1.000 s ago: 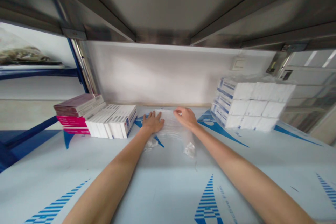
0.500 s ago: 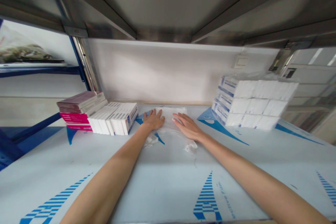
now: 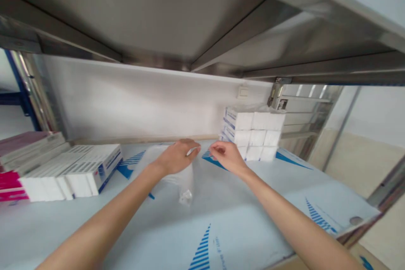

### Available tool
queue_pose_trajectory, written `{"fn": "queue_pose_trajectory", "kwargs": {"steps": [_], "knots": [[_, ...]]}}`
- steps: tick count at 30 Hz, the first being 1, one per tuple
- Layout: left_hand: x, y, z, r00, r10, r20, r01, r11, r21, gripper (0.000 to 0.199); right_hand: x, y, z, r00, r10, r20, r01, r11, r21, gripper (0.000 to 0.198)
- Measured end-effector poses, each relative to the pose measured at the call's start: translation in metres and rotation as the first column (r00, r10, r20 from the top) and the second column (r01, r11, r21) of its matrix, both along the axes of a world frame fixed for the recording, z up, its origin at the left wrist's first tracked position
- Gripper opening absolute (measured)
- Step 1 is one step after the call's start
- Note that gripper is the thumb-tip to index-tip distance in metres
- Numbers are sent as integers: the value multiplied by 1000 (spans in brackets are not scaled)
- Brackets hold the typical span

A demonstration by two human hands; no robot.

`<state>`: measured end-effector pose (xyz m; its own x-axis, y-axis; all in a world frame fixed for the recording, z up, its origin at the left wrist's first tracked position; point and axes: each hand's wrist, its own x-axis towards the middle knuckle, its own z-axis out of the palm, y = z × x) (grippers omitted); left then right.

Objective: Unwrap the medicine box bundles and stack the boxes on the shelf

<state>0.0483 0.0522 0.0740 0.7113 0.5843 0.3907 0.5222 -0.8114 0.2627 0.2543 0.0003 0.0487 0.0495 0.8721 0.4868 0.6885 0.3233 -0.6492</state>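
Hands have lifted off plastic bag.

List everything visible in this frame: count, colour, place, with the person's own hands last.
clear plastic bag: one, see-through with white contents, shelf middle, under the hands
flat white boxes: one row, white with blue print, shelf left
pink boxes: small stack, pink and maroon, far left
wrapped white boxes: one stacked bundle, white with blue, back right
shelf surface: one, pale film with blue print
upper shelf: one, grey metal, overhead
left hand: on the bag, fingers curled
right hand: beside it, fingertips pinched
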Motion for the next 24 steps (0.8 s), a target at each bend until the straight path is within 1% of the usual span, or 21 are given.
{"fn": "queue_pose_trajectory", "kwargs": {"steps": [1,2,3,5,7,8,9,10,12,14,16,19,21,24], "knots": [[12,-6,4,999,-36,36,36,999,6,49,10,-4,10,999,-41,-12,42,996,80,17],[23,-10,8,996,-65,67,64,998,11,48,20,-7,22,996,-91,-13,91,982,168,16],[35,-13,11,992,-85,90,84,996,13,47,29,-9,33,988,-156,-2,152,955,257,16],[58,-14,15,989,-96,114,96,995,6,46,44,-10,56,940,-338,50,291,868,403,19],[79,-12,18,988,-86,131,88,996,-8,46,56,-6,75,828,-547,126,424,757,498,28],[89,-11,18,988,-73,139,76,997,-16,47,61,-3,81,757,-630,175,472,712,520,36],[98,-10,17,988,-58,144,62,998,-23,48,65,2,86,688,-687,234,509,686,520,45],[106,-9,16,988,-44,146,49,998,-27,49,68,7,88,630,-715,304,535,683,498,54],[119,-7,11,990,-24,139,30,999,-39,50,72,16,89,551,-705,446,568,709,419,67],[128,-5,3,992,-8,125,15,998,-59,50,73,23,84,502,-673,543,571,730,376,66],[132,-4,-5,994,-2,107,11,997,-83,49,71,27,78,474,-668,574,545,734,405,60],[132,-2,-15,996,-3,92,13,994,-112,49,66,29,73,486,-675,555,510,735,447,49],[130,-1,-17,995,-4,96,17,992,-126,48,62,30,72,512,-665,543,523,743,417,48],[123,0,-17,991,2,131,15,991,-133,47,59,32,74,549,-649,526,546,756,363,52]]}}
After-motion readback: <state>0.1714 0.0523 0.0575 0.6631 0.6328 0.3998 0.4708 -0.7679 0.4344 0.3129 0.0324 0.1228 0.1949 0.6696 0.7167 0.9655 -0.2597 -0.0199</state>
